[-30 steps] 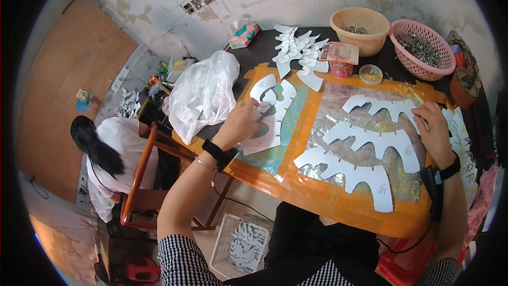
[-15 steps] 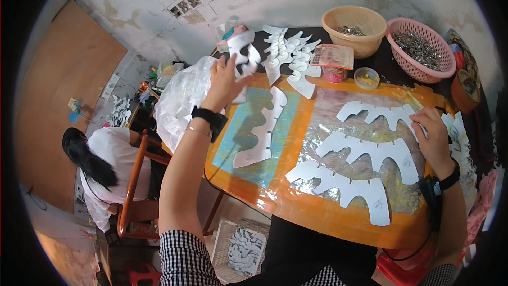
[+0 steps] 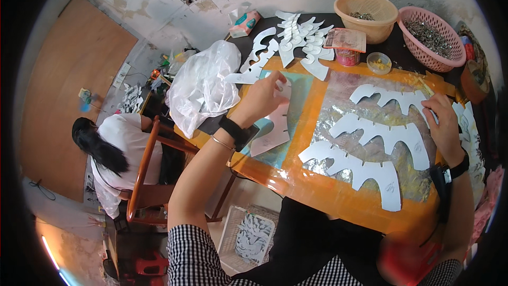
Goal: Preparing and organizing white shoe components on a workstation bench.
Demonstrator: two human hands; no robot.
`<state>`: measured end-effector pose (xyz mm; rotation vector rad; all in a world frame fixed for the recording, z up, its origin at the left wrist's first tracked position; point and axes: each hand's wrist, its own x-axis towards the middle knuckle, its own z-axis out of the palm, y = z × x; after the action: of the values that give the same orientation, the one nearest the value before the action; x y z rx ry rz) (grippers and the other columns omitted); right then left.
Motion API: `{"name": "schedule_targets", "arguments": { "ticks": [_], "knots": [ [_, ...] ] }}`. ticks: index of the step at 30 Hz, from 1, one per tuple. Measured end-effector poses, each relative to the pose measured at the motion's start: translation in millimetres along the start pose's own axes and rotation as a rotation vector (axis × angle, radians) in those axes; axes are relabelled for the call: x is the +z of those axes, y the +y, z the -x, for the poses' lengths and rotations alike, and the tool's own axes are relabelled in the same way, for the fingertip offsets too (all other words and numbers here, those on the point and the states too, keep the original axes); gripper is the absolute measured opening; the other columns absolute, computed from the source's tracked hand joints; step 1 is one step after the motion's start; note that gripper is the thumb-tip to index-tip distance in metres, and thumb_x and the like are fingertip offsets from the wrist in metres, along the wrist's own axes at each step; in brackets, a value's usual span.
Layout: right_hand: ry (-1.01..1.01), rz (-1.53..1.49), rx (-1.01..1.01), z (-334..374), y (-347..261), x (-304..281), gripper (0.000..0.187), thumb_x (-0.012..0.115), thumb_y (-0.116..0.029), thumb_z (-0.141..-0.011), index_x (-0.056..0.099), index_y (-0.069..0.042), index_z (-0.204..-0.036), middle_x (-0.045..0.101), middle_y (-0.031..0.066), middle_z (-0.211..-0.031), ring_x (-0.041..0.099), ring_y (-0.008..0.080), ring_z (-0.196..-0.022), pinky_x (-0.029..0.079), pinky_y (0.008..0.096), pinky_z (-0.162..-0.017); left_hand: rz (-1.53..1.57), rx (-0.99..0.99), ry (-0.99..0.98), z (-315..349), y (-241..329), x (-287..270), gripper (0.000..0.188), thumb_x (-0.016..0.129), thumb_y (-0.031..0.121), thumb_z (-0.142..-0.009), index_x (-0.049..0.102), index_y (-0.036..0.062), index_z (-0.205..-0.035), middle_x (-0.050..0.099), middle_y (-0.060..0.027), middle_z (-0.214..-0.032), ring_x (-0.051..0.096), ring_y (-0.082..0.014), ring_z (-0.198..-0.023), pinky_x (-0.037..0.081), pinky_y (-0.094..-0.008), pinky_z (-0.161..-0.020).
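My left hand is over a pinkish-white scalloped cut piece on a blue mat. Its bent fingers close at the far end of that piece and cover part of it. Toward the right, my right hand has thumb and fingers together at the right end of the farthest white scalloped piece. Two similar pieces, the middle one and the nearest one, lie in front of it, with small dark marks along their edges. Another pair of white pieces lies beyond my left hand.
At the back stand a beige basket and a pink basket of metal bits, a small tub and stacked white cutouts. A plastic bag lies left. Below is a crate; a person sits left.
My left hand has let go of a white piece at the back left and come down to the pinkish-white piece. My right hand stays by the farthest piece. The view has shifted slightly.
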<state>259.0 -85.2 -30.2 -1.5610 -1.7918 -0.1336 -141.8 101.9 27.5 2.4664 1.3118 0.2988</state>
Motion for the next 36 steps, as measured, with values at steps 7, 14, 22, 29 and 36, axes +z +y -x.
{"name": "schedule_targets", "arguments": {
  "ticks": [7,14,22,29,36],
  "knots": [
    [-0.002,-0.010,0.038,4,8,2,0.012,0.062,0.003,-0.082,0.061,0.005,-0.094,0.056,0.0156,-0.092,0.055,0.0327,-0.091,0.044,0.0358,-0.080,0.674,-0.221,0.364,53,-1,-31,0.034,0.064,0.007,-0.090,0.052,0.0061,-0.122,0.058,-0.0055,-0.095,0.063,-0.0149,-0.086,0.054,-0.0287,-0.067],
    [-0.030,0.009,0.070,3,9,3,0.011,0.061,0.004,-0.082,0.060,0.005,-0.093,0.055,0.0160,-0.094,0.055,0.0331,-0.092,0.044,0.0349,-0.081,0.488,-0.412,0.373,141,-68,13,0.034,0.065,0.013,-0.089,0.054,0.0055,-0.120,0.057,-0.0027,-0.089,0.058,-0.0118,-0.072,0.052,-0.0267,-0.066],
    [-0.006,0.014,0.022,7,13,5,0.011,0.061,0.004,-0.083,0.060,0.005,-0.094,0.055,0.0162,-0.094,0.056,0.0327,-0.092,0.044,0.0352,-0.082,-0.190,-0.746,0.207,159,-24,-8,0.057,0.067,0.034,-0.089,0.048,0.0077,-0.136,0.063,-0.0129,-0.091,0.062,-0.0258,-0.085,0.050,-0.0382,-0.074],
    [-0.042,-0.036,0.044,5,15,2,0.012,0.061,0.004,-0.084,0.059,0.005,-0.096,0.055,0.0158,-0.094,0.056,0.0306,-0.089,0.045,0.0337,-0.080,-0.380,0.005,0.047,165,-22,30,0.073,0.052,0.056,-0.092,0.035,0.0112,-0.148,0.028,-0.0259,-0.152,0.016,-0.0548,-0.139,0.018,-0.0626,-0.110],
    [-0.019,-0.045,0.036,0,8,5,0.010,0.060,0.005,-0.083,0.058,0.005,-0.093,0.054,0.0153,-0.091,0.056,0.0307,-0.087,0.045,0.0344,-0.078,-0.225,0.051,0.216,108,-32,-12,0.053,0.069,0.017,-0.083,0.051,0.0060,-0.132,0.055,-0.0182,-0.132,0.044,-0.0388,-0.127,0.037,-0.0484,-0.104]
  ]
}}
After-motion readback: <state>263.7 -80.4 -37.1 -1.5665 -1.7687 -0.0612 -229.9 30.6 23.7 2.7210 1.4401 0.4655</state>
